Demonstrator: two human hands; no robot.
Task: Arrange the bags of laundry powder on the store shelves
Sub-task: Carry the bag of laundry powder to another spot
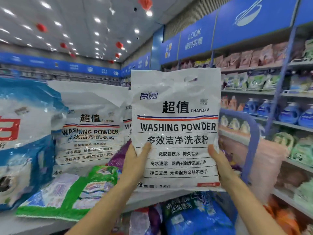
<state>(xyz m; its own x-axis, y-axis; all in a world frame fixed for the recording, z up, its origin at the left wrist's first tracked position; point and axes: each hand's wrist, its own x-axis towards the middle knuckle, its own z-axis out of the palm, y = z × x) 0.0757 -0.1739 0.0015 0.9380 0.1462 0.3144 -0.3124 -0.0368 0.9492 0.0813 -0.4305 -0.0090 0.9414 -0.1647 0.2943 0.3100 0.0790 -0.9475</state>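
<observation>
I hold a white bag point(176, 116) printed "WASHING POWDER" upright in front of me, above the shelf top. My left hand point(135, 160) grips its lower left edge and my right hand point(218, 163) grips its lower right edge, thumbs on the front. A second white bag of the same kind point(89, 126) stands on the shelf top point(33, 223) to the left, with a third mostly hidden behind my bag. A green bag point(71, 192) lies flat in front of them, and a large blue and white bag point(23, 136) stands at the far left.
A purple bag point(118, 156) lies behind my left hand. Below the shelf top sit a blue bag point(198, 216) and a purple one. A blue cart handle point(252, 141) stands at right. Stocked shelves of detergent bags and bottles point(288, 112) line the right aisle.
</observation>
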